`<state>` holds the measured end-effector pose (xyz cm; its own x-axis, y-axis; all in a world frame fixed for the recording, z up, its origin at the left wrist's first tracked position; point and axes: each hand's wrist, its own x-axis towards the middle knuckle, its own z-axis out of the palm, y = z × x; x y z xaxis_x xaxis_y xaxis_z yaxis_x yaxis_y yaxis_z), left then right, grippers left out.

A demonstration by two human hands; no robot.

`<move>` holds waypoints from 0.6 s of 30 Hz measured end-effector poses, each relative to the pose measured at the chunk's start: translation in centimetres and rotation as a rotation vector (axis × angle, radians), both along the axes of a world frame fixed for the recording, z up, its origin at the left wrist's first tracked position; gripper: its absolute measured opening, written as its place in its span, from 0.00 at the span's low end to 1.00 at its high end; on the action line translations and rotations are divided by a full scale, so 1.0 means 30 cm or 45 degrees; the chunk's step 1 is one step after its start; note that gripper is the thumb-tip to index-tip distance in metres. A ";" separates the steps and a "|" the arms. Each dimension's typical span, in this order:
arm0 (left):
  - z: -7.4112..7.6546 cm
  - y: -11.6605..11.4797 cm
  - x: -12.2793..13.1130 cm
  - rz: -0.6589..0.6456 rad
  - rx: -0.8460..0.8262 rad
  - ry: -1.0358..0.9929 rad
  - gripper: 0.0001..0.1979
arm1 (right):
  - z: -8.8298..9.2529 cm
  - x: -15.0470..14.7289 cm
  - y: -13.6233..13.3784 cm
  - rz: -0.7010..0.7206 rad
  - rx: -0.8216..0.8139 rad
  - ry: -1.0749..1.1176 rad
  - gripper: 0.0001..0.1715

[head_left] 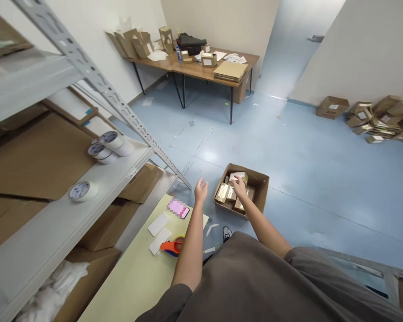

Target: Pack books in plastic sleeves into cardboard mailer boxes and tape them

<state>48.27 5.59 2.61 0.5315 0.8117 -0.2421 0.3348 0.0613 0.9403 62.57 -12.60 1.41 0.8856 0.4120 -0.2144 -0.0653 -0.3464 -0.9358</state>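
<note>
An open cardboard box sits on the blue floor, holding several small gold and white packets. My right hand reaches down into it, fingers curled on one small packet at the top of the pile. My left hand hovers to the left of the box, above the far end of a pale yellow table, fingers apart and holding nothing.
On the yellow table lie a pink phone, two white slips and an orange tape dispenser. A grey metal shelf at left carries tape rolls and cardboard. A wooden table stands at the back; a pile of cartons at right.
</note>
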 end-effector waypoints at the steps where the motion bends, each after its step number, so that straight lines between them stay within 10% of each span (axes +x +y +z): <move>1: 0.010 0.009 -0.044 0.011 0.029 -0.001 0.25 | 0.020 -0.029 0.029 0.025 -0.002 -0.012 0.34; 8: 0.103 0.083 -0.498 0.090 0.382 -0.005 0.23 | 0.125 -0.365 0.267 0.322 0.071 -0.225 0.32; 18: 0.120 0.126 -1.504 0.492 0.604 0.144 0.23 | 0.168 -1.121 0.515 1.035 0.058 -0.802 0.30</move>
<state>3.15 9.38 6.20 0.1699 0.9733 0.1541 0.4708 -0.2176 0.8550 28.93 2.85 6.46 0.2815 0.9333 0.2231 0.6804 -0.0302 -0.7322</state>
